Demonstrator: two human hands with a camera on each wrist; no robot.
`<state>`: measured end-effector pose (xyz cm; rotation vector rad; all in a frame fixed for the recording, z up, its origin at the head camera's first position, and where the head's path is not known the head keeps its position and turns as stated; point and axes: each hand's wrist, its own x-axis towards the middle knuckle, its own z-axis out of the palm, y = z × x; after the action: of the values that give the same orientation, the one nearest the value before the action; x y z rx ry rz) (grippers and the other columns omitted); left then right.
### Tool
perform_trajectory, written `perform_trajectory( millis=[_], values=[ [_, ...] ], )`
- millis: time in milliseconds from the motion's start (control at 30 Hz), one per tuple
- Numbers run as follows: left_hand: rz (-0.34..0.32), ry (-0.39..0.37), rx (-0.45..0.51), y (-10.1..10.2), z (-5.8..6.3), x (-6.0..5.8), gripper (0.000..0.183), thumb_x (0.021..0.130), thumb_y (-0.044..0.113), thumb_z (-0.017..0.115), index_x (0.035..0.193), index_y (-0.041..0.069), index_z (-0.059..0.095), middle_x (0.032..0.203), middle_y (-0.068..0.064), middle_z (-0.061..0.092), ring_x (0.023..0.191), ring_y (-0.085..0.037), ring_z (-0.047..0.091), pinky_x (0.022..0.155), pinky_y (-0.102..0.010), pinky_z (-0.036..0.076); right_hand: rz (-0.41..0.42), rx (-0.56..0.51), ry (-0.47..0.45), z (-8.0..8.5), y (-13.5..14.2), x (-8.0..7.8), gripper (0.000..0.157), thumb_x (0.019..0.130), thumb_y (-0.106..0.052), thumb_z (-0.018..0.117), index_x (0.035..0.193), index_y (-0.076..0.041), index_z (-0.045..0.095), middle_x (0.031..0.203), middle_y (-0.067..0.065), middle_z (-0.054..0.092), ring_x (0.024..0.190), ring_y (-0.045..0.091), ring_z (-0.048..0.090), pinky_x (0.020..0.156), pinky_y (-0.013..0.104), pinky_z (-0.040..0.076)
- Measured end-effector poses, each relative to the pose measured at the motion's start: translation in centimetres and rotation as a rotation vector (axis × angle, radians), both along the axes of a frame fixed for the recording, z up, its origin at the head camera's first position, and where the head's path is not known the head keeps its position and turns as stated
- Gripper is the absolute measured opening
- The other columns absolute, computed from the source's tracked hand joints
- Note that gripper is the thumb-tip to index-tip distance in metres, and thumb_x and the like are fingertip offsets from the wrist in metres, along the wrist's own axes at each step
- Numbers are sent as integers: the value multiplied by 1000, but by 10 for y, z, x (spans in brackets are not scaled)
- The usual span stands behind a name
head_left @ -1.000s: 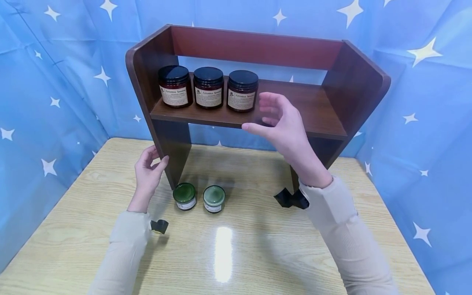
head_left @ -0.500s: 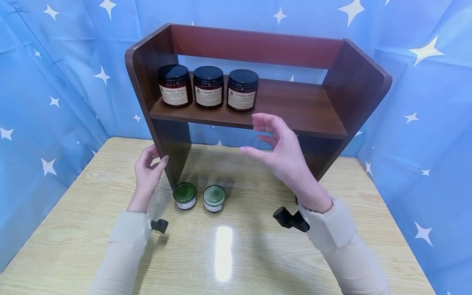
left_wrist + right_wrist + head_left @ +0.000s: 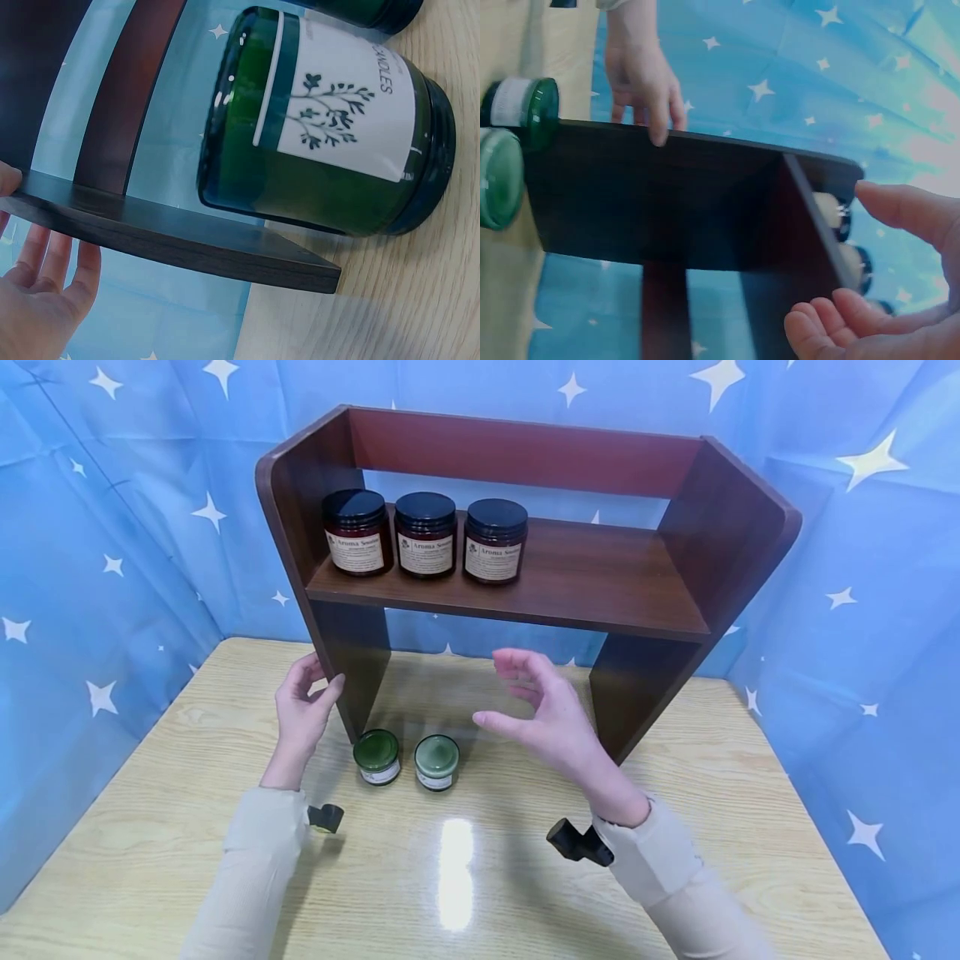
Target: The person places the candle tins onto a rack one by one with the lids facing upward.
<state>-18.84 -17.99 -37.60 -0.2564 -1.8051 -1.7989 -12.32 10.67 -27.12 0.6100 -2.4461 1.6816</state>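
My left hand (image 3: 303, 710) grips the edge of the left side panel of a dark brown wooden shelf (image 3: 600, 568), its thumb in front and its fingers behind. In the left wrist view, a green glass candle jar (image 3: 337, 180) with a white leaf-patterned label stands beside that panel. A second, paler green candle jar (image 3: 436, 762) is just right of it on the table. My right hand (image 3: 543, 718) hovers below the shelf board with fingers spread and nothing between them. On the board, three dark jars (image 3: 495, 560) with black lids and cream labels line up at the left.
The shelf stands on a light wood table (image 3: 225, 743); its right side panel (image 3: 637, 685) is just beyond my right hand. Blue curtains (image 3: 150, 552) with white stars surround the table. A small black device (image 3: 581, 842) sits at the right wrist.
My right hand has moved down from beside the rightmost dark jar to below the shelf board, closer to the green jars. The left hand keeps its grip on the panel; the jars stay put.
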Motion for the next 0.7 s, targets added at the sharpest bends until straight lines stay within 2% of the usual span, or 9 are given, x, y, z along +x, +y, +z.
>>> perform_trajectory(
  millis=[167,433,700],
  values=[
    [-2,-5,-15,-1,1,1,34,81,-16,58,114,-18,50,95,11,62,86,-8,58,72,-15,52,32,11,-47,-26,1,-3,60,73,0,77,126,2,49,127,15,52,120,29,48,100,40,42],
    [1,-4,-16,-1,2,1,35,81,-17,58,115,-18,50,95,13,62,85,-6,58,72,-15,52,82,12,-131,-68,-4,-5,57,73,-2,77,124,4,51,122,17,55,113,32,52,97,42,44],
    [0,0,-18,0,2,1,34,81,-17,58,114,-19,49,95,13,62,85,-7,58,72,-15,52,105,37,-217,-114,-12,-17,62,71,2,76,125,8,48,120,23,54,111,40,51,97,45,43]
  ],
)
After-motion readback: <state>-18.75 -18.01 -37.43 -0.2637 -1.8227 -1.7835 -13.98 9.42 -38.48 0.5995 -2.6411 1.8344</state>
